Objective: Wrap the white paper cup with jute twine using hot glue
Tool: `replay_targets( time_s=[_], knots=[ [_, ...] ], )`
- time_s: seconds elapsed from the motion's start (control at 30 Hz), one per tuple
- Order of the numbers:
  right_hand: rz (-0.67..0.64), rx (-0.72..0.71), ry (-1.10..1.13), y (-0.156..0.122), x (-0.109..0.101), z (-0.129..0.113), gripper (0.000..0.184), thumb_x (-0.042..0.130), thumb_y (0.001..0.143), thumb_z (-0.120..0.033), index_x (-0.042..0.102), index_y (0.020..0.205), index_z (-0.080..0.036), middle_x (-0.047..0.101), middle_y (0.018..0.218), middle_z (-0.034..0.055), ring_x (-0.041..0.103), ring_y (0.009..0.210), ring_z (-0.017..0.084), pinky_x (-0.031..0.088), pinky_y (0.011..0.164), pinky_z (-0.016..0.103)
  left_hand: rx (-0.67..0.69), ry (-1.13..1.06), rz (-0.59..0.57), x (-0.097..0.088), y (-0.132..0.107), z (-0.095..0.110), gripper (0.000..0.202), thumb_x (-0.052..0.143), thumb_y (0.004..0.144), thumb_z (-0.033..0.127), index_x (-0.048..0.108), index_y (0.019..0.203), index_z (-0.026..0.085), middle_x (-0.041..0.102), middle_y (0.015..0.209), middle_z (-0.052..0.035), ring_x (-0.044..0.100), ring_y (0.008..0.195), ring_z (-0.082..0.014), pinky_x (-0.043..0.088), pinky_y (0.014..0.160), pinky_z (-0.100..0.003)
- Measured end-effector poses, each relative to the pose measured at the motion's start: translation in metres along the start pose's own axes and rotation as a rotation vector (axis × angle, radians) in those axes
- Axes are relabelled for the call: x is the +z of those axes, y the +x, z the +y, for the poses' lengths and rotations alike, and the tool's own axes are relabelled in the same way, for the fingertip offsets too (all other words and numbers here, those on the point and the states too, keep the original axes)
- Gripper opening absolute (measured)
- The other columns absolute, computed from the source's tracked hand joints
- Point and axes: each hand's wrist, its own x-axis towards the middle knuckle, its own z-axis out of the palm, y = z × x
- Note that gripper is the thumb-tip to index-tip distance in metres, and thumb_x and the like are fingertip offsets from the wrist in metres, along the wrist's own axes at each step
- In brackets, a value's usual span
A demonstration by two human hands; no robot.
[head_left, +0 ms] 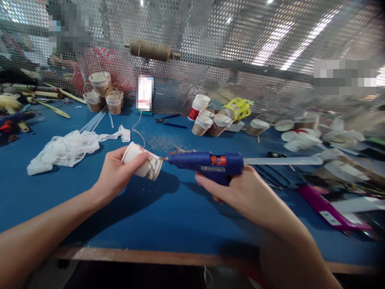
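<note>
My left hand [116, 172] is closed round a small white paper cup [143, 161], held on its side above the blue table [168, 212]. Thin brown twine is wrapped near the cup's right end, and a strand runs up to the twine spool [152, 50] on the mesh screen. My right hand [237, 190] grips a blue hot glue gun [207, 163] with a clear glue stick [282, 161] poking out of its back. The gun's metal tip almost touches the cup's twine-wrapped end.
Twine-wrapped cups stand at the back left [100, 94] and back centre [210, 122]. A crumpled white plastic bag [66, 148] lies left. Blue-handled pliers [168, 119], stacked cups [199, 106], a yellow object [239, 107], a magenta tool [331, 208] and clutter fill the right. A person sits behind the mesh.
</note>
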Motion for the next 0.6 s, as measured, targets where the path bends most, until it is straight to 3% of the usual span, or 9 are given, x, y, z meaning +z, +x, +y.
replay_targets(
  time_s=[0.2,0.33,0.4,0.5,0.6],
  knots=[
    [-0.053,0.192,0.098,-0.001,-0.003,-0.006,0.033,0.057,0.07,-0.041,0.044,0.047,-0.021,0.048,0.039,-0.0034,0.045,0.037,0.009,0.037,0.039,0.022,-0.014,-0.029,0.015,0.002,0.0,0.002,0.015,0.067,0.067,0.028,0.064,0.072,0.014,0.061,0.063,0.0008,0.053,0.056,-0.01,0.04,0.052,-0.02],
    [-0.052,0.241,0.287,0.006,-0.005,-0.001,0.024,0.059,0.068,-0.042,0.057,0.068,-0.018,0.05,0.043,-0.004,0.046,0.038,0.009,0.038,0.039,0.022,-0.001,-0.027,0.01,0.002,0.001,0.001,0.015,0.066,0.068,0.028,0.064,0.071,0.014,0.059,0.06,0.0016,0.052,0.055,-0.0094,0.04,0.052,-0.02],
    [0.026,0.216,0.329,0.013,-0.005,0.008,0.026,0.06,0.068,-0.042,0.059,0.073,-0.017,0.055,0.051,-0.0016,0.049,0.044,0.01,0.039,0.041,0.022,0.008,-0.02,0.017,0.001,0.002,-0.001,0.015,0.066,0.067,0.029,0.064,0.071,0.014,0.059,0.061,0.0015,0.051,0.055,-0.0094,0.04,0.052,-0.02],
    [0.242,0.249,0.229,0.029,-0.005,0.031,0.028,0.061,0.067,-0.043,0.057,0.067,-0.016,0.059,0.059,0.0011,0.052,0.05,0.011,0.039,0.043,0.022,0.013,-0.006,0.032,0.0,0.002,-0.002,0.016,0.066,0.067,0.029,0.064,0.07,0.014,0.059,0.061,0.0013,0.05,0.055,-0.0093,0.039,0.051,-0.02],
    [0.257,0.355,0.173,0.048,-0.003,0.057,0.03,0.055,0.072,-0.045,0.053,0.065,-0.016,0.054,0.052,-0.0002,0.049,0.046,0.01,0.039,0.044,0.023,0.018,0.023,0.024,0.0,0.002,-0.003,0.016,0.066,0.067,0.029,0.064,0.069,0.013,0.058,0.06,0.0013,0.049,0.054,-0.0093,0.038,0.05,-0.02]
  ],
)
